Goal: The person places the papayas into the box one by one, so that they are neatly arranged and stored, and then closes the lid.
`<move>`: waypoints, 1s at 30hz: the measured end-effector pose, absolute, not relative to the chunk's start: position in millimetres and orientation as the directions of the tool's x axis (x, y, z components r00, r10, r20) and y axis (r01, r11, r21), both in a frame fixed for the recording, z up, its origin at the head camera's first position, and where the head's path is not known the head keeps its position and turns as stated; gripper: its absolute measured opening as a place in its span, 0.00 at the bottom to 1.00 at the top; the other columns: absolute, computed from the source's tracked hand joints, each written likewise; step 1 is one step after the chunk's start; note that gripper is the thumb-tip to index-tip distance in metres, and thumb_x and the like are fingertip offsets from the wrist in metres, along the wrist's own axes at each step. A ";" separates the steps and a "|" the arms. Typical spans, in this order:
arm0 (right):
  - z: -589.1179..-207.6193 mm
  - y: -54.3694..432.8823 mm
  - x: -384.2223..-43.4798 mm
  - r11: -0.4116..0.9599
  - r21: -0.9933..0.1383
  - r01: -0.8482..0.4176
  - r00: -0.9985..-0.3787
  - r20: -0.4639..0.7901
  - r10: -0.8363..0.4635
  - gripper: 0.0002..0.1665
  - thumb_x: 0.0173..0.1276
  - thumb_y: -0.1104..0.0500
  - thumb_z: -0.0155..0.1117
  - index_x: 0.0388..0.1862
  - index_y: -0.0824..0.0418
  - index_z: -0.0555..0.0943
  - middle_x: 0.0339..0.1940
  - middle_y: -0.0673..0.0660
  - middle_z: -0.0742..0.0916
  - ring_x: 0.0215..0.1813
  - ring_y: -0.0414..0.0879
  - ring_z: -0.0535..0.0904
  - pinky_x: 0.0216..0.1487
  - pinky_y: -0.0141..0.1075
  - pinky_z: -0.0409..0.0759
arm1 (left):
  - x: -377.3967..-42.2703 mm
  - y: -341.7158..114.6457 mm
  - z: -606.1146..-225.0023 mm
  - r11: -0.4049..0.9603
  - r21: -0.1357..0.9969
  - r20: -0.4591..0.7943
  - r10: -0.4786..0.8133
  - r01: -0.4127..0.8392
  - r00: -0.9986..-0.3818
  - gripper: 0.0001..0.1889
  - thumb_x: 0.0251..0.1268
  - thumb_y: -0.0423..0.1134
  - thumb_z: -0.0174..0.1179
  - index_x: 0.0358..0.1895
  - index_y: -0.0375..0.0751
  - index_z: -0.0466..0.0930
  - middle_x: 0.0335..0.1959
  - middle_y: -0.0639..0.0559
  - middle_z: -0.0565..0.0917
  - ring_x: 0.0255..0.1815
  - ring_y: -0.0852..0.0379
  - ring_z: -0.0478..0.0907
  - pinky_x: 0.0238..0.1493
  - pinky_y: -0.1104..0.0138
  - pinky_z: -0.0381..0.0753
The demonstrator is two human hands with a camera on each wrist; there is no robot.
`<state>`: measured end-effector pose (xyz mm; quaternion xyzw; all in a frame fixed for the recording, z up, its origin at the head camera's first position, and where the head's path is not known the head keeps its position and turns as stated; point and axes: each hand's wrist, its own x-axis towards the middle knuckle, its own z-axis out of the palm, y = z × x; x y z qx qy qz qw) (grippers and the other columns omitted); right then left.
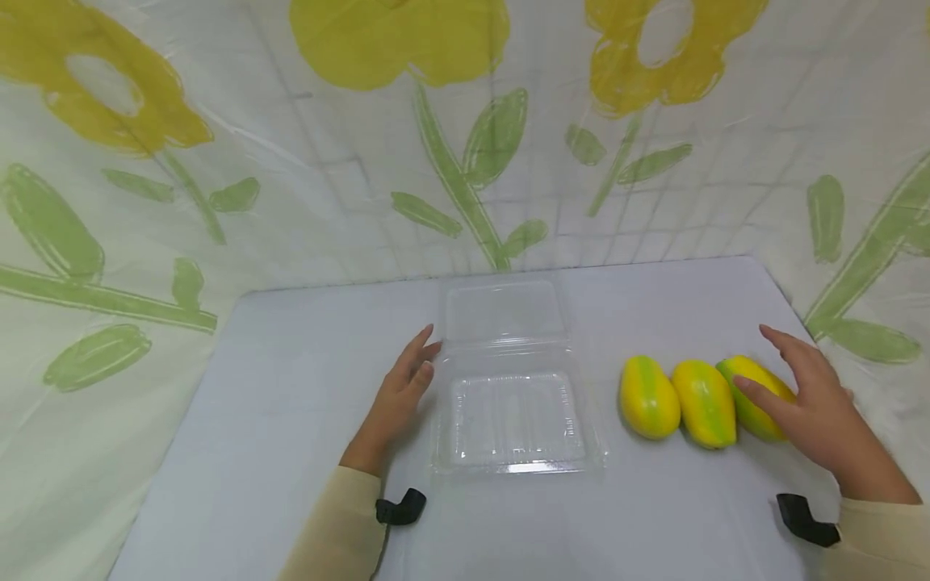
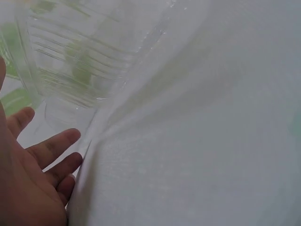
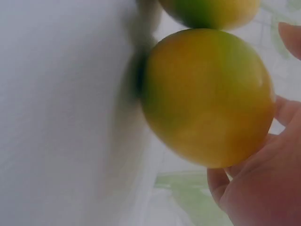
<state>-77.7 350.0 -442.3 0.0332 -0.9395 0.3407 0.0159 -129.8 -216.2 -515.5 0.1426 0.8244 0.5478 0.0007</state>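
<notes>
An unlidded clear plastic clamshell box (image 1: pixel 517 420) lies on the table, its lid (image 1: pixel 504 313) folded back toward the far edge. My left hand (image 1: pixel 395 395) rests just left of it, fingers spread and holding nothing. In the left wrist view the left hand (image 2: pixel 37 165) has its palm turned to the box's ribbed wall (image 2: pixel 84 56). Right of the box are three smooth, oval, yellow-and-green fruits: a left one (image 1: pixel 649 398), a middle one (image 1: pixel 705 403) and a right one (image 1: pixel 756 395). My right hand (image 1: pixel 817 403) hovers at the right fruit, thumb and fingers apart around it.
A white-covered table (image 1: pixel 305 387) carries everything. Behind it hangs a pale curtain (image 1: pixel 291 226) with yellow flowers and green leaves. Each wrist bears a black strap mount, a left one (image 1: pixel 401 508) and a right one (image 1: pixel 806 520).
</notes>
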 end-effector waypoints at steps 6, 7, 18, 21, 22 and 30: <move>-459.5 357.8 -70.5 0.724 -0.684 -0.093 -0.995 0.046 -0.084 0.47 0.81 0.58 0.66 0.88 0.68 0.55 0.83 0.81 0.57 0.79 0.86 0.50 0.69 0.86 0.41 | -113.9 -207.6 -493.3 0.363 0.901 0.157 0.238 0.238 -0.959 0.31 0.88 0.42 0.55 0.87 0.54 0.63 0.75 0.43 0.78 0.79 0.39 0.70 0.77 0.34 0.62; -461.3 358.5 -70.1 0.719 -0.689 -0.088 -0.996 0.042 -0.083 0.46 0.80 0.58 0.67 0.88 0.68 0.56 0.83 0.82 0.57 0.77 0.86 0.52 0.69 0.86 0.43 | -113.2 -207.2 -492.6 0.355 0.904 0.158 0.242 0.239 -0.957 0.30 0.87 0.41 0.55 0.87 0.52 0.64 0.75 0.43 0.79 0.79 0.40 0.70 0.77 0.35 0.62; -467.8 361.6 -66.3 0.703 -0.700 0.124 -0.992 -0.114 0.061 0.55 0.81 0.45 0.67 0.87 0.74 0.50 0.78 0.84 0.61 0.67 0.81 0.64 0.55 0.56 0.76 | -115.4 -205.2 -494.3 0.303 0.907 0.205 0.288 0.292 -0.935 0.29 0.85 0.37 0.58 0.84 0.47 0.69 0.77 0.49 0.78 0.82 0.49 0.67 0.81 0.43 0.59; -469.4 361.2 -65.7 0.688 -0.709 0.152 -0.988 -0.121 0.093 0.56 0.81 0.44 0.67 0.87 0.75 0.49 0.77 0.85 0.62 0.67 0.81 0.63 0.60 0.65 0.71 | -114.3 -204.9 -493.9 0.291 0.913 0.201 0.290 0.286 -0.936 0.28 0.85 0.37 0.58 0.83 0.47 0.71 0.76 0.49 0.79 0.81 0.49 0.68 0.80 0.41 0.60; -470.2 361.3 -65.6 0.683 -0.714 0.154 -0.988 -0.119 0.099 0.56 0.81 0.45 0.67 0.86 0.76 0.48 0.76 0.85 0.62 0.67 0.81 0.63 0.62 0.67 0.69 | -113.8 -204.8 -493.9 0.285 0.915 0.200 0.290 0.284 -0.936 0.27 0.85 0.36 0.58 0.83 0.47 0.71 0.75 0.49 0.79 0.80 0.49 0.69 0.80 0.41 0.61; -473.6 363.7 -65.7 0.674 -0.720 0.166 -0.986 -0.113 0.122 0.57 0.81 0.43 0.68 0.87 0.74 0.49 0.75 0.84 0.64 0.65 0.77 0.65 0.64 0.59 0.65 | -113.6 -206.0 -496.4 0.225 0.913 0.263 0.313 0.340 -0.913 0.27 0.84 0.29 0.56 0.81 0.41 0.72 0.74 0.47 0.81 0.79 0.48 0.71 0.77 0.57 0.67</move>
